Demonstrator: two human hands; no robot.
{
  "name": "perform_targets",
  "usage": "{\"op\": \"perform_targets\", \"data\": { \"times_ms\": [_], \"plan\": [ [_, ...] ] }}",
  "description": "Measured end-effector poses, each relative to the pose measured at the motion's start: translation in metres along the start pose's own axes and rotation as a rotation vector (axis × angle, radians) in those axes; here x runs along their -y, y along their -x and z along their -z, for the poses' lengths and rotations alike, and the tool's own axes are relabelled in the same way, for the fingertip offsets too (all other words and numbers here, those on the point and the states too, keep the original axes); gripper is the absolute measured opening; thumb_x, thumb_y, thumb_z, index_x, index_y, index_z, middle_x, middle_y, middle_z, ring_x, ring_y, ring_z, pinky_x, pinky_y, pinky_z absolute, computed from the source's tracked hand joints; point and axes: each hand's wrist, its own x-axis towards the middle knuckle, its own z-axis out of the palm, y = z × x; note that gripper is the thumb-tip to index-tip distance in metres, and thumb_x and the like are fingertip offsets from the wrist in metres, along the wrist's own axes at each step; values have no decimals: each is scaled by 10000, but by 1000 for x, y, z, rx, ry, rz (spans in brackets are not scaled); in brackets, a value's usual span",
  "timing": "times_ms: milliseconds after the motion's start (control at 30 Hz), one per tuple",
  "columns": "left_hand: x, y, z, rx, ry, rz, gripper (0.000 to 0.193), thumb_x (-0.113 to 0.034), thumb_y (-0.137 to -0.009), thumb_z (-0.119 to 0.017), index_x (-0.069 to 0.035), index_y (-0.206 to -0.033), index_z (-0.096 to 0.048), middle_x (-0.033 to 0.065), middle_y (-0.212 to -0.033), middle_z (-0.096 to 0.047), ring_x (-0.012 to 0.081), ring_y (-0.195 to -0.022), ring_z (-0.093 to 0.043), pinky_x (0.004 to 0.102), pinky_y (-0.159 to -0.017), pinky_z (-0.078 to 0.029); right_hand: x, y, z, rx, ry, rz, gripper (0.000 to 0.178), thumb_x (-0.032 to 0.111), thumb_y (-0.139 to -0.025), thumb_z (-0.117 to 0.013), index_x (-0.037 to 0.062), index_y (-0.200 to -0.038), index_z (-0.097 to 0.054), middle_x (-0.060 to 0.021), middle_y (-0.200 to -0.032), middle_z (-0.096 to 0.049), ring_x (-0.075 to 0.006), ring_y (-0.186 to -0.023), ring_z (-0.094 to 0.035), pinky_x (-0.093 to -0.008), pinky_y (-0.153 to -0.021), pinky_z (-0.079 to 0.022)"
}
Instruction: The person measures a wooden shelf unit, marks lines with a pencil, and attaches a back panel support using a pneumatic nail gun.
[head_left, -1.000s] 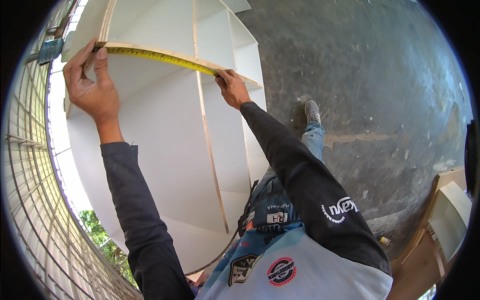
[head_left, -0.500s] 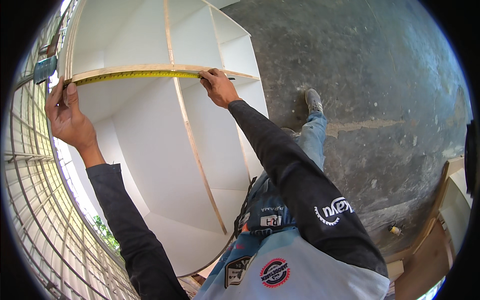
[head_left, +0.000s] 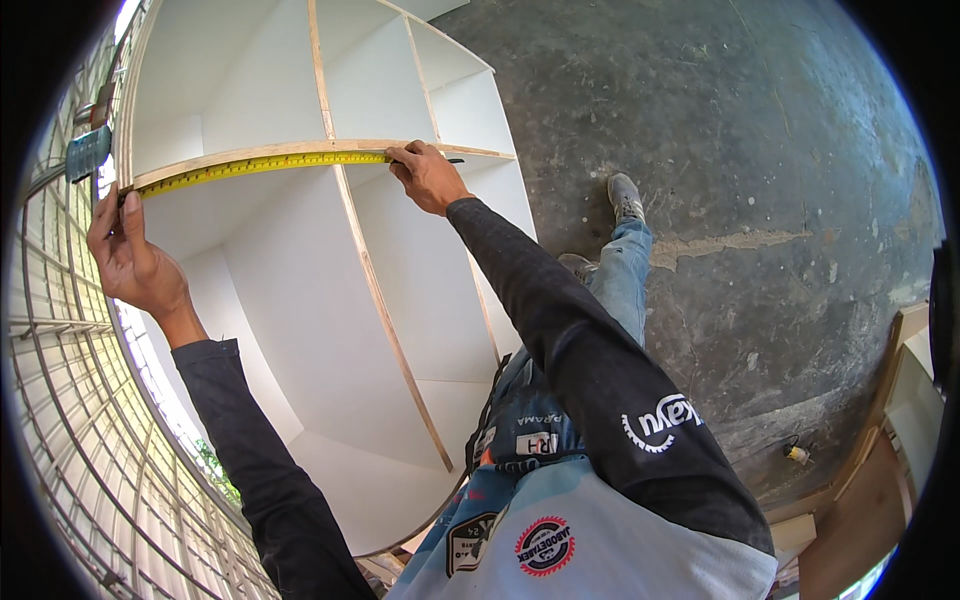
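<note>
A yellow tape measure [head_left: 262, 163] stretches along the raw wooden edge of a crosswise board in a white cabinet [head_left: 300, 300] with several compartments. At the cabinet's left side, my left hand [head_left: 138, 255] pinches the tape's left end against the panel edge. My right hand [head_left: 428, 175] is closed around the other end, near the right part of the board. A short dark piece sticks out to the right of those fingers; most of what they grip is hidden. The blade lies just below the board's edge, almost level with it.
A metal grille [head_left: 65, 370] runs along the left, close to my left arm. A bluish object [head_left: 88, 153] hangs at the cabinet's upper left corner. Grey concrete floor [head_left: 740, 150] lies to the right, with a small yellowish item [head_left: 796, 453] on it. Wooden panels [head_left: 850, 500] stand at lower right.
The view has shifted a little, so the cabinet and hands sit slightly differently in it. Both hands keep hold of the tape measure, the left lower against the panel corner.
</note>
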Motion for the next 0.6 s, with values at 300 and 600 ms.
{"op": "perform_targets", "data": {
  "times_ms": [300,600],
  "plan": [
    [3,3,1,-37,43,19,198,32,-900,-630,45,-1098,-629,135,-1139,-623,184,-1048,-590,291,-957,-491,22,3,-4,-93,53,-133,251,203,-932,-605,110,-1151,-684,-132,-1023,-630,-322,-939,-609,-424,-789,-519],
    [6,3,1,-39,69,18,195,36,-898,-634,36,-1093,-628,125,-1124,-616,173,-1044,-590,285,-962,-493,22,2,-11,-141,84,-171,244,224,-929,-610,122,-1133,-698,-136,-1055,-640,-325,-931,-609,-431,-770,-525]
  ]
}}
